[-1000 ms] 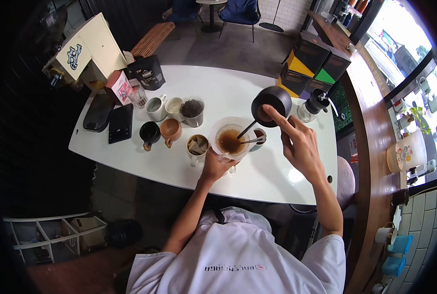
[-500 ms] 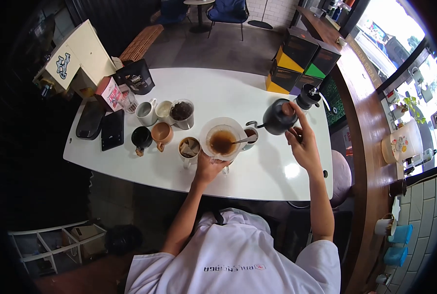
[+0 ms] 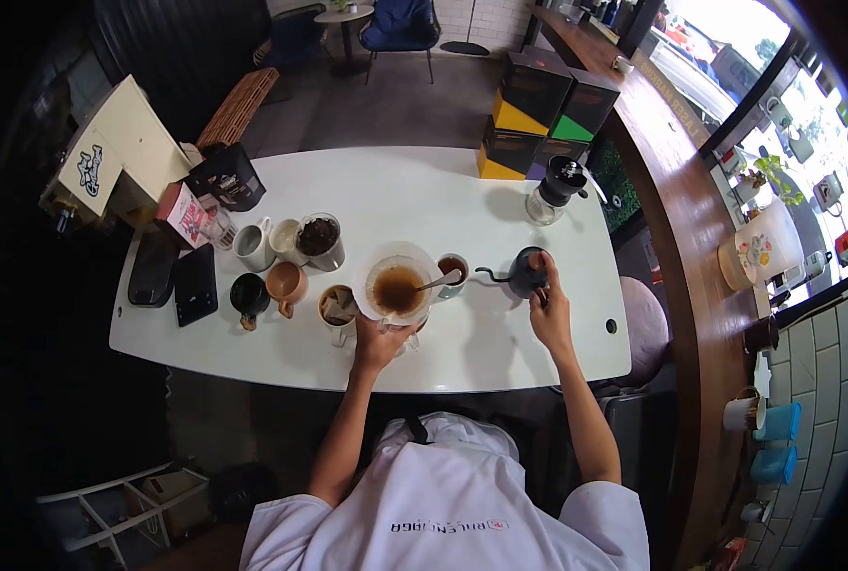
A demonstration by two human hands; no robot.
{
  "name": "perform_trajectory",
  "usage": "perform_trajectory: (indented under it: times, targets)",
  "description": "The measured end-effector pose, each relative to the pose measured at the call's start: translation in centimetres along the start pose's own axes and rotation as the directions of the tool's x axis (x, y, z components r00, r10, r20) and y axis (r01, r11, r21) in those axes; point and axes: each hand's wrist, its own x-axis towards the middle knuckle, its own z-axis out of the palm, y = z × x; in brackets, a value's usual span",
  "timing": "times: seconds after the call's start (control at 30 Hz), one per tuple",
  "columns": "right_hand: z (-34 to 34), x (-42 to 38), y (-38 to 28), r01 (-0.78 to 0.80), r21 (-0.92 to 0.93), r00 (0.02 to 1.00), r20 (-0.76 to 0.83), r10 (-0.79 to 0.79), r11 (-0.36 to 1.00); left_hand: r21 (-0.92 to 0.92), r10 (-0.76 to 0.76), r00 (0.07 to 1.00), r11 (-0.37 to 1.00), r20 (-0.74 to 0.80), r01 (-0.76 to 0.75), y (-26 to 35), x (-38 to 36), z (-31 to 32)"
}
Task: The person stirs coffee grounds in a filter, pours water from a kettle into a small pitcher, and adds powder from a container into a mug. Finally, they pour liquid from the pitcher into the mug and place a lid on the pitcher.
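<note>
My left hand (image 3: 383, 344) is closed on the near side of a coffee dripper (image 3: 422, 259) lined with a paper filter. Brown liquid (image 3: 395, 291) fills its middle. A glass handle shows under the dripper, mostly hidden by it. My right hand (image 3: 549, 309) grips the handle of a black gooseneck kettle (image 3: 522, 274), fingers on its lid side, spout pointing left. Between kettle and dripper stands a cup of dark liquid (image 3: 453, 269), with a spoon (image 3: 439, 282) overlapping it and the dripper. Left of the dripper is a mug (image 3: 337, 306) holding folded paper pieces.
Further left are a brown mug (image 3: 286, 282), a black mug (image 3: 249, 297), a grey mug (image 3: 253, 247) and a glass of dark grounds (image 3: 320, 240). A hand grinder (image 3: 561, 183) stands at the back right, near stacked boxes (image 3: 534, 100). A phone-like black slab (image 3: 195, 285) lies left.
The kettle, still in my right hand, has come down lower and toward the tabletop, uncovering the grinder. My left hand stays on the dripper. The whole view has shifted slightly.
</note>
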Motion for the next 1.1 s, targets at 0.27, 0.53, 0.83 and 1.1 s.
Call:
perform_trajectory:
  times: [0.27, 0.53, 0.83, 1.1]
  targets:
    - [1.8, -1.1, 2.3, 0.031, -0.057, 0.996, -0.082, -0.036, 0.998, -0.077, -0.017, 1.0, 0.997, -0.007, 0.016, -1.0, -0.4, 0.0]
    - [2.9, -1.4, 3.4, -0.008, -0.113, 0.995, -0.102, -0.004, 0.994, 0.065, 0.005, 0.998, 0.998, 0.061, -0.009, -1.4, -0.5, -0.4]
    - [2.2, -1.4, 2.0, -0.057, -0.099, 0.996, -0.073, 0.05, 0.993, 0.072, -0.016, 0.999, 0.997, 0.047, 0.012, -1.8, -0.8, -0.5]
    - [-1.4, -1.8, -7.0, 0.019, -0.103, 0.997, -0.068, -0.026, 0.994, 0.284, 0.106, 0.992, 0.951, 0.064, -0.12, -1.0, -0.8, -0.5]
